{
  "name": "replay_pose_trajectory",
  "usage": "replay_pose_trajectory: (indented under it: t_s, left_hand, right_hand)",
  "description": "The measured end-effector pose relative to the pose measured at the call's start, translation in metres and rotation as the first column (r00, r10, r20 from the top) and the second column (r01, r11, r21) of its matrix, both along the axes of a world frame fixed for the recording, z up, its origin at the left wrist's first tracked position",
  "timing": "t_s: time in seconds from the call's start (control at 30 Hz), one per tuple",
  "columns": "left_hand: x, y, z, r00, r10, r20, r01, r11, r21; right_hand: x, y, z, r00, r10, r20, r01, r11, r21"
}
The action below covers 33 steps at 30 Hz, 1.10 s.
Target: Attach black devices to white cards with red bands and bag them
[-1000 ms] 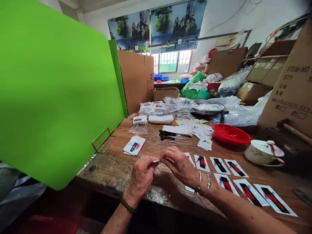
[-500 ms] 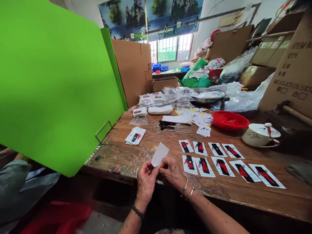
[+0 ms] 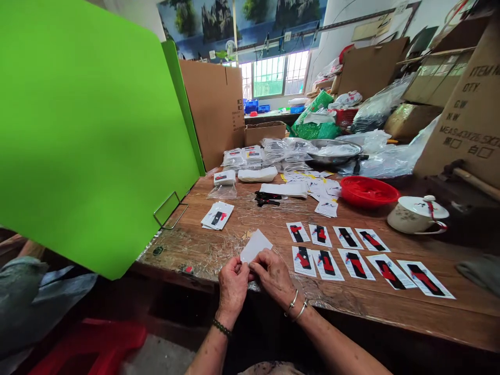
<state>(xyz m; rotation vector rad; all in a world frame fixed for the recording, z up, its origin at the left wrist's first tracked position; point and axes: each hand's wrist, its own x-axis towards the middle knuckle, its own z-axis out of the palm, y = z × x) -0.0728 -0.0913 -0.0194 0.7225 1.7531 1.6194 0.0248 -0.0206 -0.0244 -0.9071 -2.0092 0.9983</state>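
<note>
Over the table's front edge, my left hand (image 3: pixel 233 284) pinches the lower end of a small flat white packet (image 3: pixel 255 246). My right hand (image 3: pixel 270 275) is closed on the same end, thumb and fingertips meeting the left ones. The packet tilts away from me, its blank side showing; whether anything is inside cannot be seen. To the right of my hands lie two rows of white cards (image 3: pixel 356 265), each bearing a black and red piece. A small stack of finished-looking white packets (image 3: pixel 217 215) with black and red pieces showing lies to the left.
Behind are black strips (image 3: pixel 267 198), white packet bundles (image 3: pixel 284 190), loose printed cards (image 3: pixel 326 208), a red basket (image 3: pixel 370 191) and a lidded cup (image 3: pixel 416 216). A green panel (image 3: pixel 94 130) with a wire stand (image 3: pixel 171 211) blocks the left. Another person's sleeve (image 3: pixel 19 291) shows at far left.
My hands have drawn closer together at the packet's lower end, the right shifting slightly left. The packet leans a little more to the right. Table items stay put.
</note>
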Motion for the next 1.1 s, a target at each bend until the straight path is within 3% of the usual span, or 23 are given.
replay_pose_trajectory:
  t_s: [0.13, 0.3, 0.4, 0.5, 0.57, 0.67, 0.73, 0.8, 0.87, 0.97, 1.03, 1.1]
  left_hand:
    - [0.002, 0.002, 0.003, 0.999, 0.028, -0.021, -0.028, 0.999, -0.017]
    - [0.002, 0.005, 0.007, 0.947, 0.106, -0.303, -0.125, 0.991, -0.043]
    - [0.005, 0.004, 0.007, 0.915, 0.136, -0.379, -0.166, 0.985, -0.046]
    - [0.015, 0.001, 0.002, 0.929, 0.131, -0.346, -0.158, 0.986, -0.051]
    - [0.025, -0.004, -0.001, 0.972, 0.102, -0.213, -0.112, 0.993, -0.040]
    - [0.036, -0.011, 0.003, 0.984, -0.027, 0.177, 0.020, 0.999, 0.039]
    - [0.036, -0.013, 0.012, 0.882, -0.167, 0.441, 0.102, 0.981, 0.167]
    - [0.032, -0.010, 0.025, 0.732, -0.254, 0.633, 0.081, 0.954, 0.289]
    - [0.027, -0.002, 0.037, 0.602, -0.203, 0.772, -0.052, 0.955, 0.292]
    - [0.024, 0.011, 0.048, 0.440, -0.066, 0.896, -0.187, 0.969, 0.163]
    - [0.026, 0.018, 0.052, 0.385, -0.071, 0.920, -0.189, 0.970, 0.154]
    - [0.028, 0.021, 0.052, 0.385, -0.092, 0.918, -0.192, 0.965, 0.177]
  right_hand:
    - [0.000, -0.008, -0.002, 0.998, -0.055, 0.003, 0.054, 0.976, 0.209]
    - [0.002, -0.018, 0.004, 0.994, -0.107, 0.018, 0.087, 0.886, 0.455]
    - [0.001, -0.021, 0.006, 0.988, -0.152, 0.027, 0.116, 0.850, 0.513]
    - [0.001, -0.014, 0.007, 0.982, -0.180, 0.063, 0.121, 0.845, 0.521]
    - [0.002, -0.003, 0.007, 0.974, -0.216, 0.064, 0.156, 0.852, 0.500]
    - [0.005, 0.014, 0.008, 0.973, -0.232, 0.020, 0.203, 0.888, 0.413]
    - [0.006, 0.019, 0.009, 0.986, -0.158, -0.049, 0.165, 0.922, 0.350]
    - [0.006, 0.017, 0.010, 0.989, -0.040, -0.141, 0.082, 0.948, 0.308]
    - [0.005, 0.010, 0.012, 0.977, 0.032, -0.213, 0.031, 0.958, 0.284]
    - [0.003, -0.001, 0.017, 0.969, -0.012, -0.246, 0.077, 0.963, 0.258]
    - [0.003, -0.004, 0.018, 0.963, -0.087, -0.255, 0.147, 0.962, 0.229]
    - [0.003, -0.005, 0.018, 0.955, -0.132, -0.265, 0.189, 0.961, 0.204]
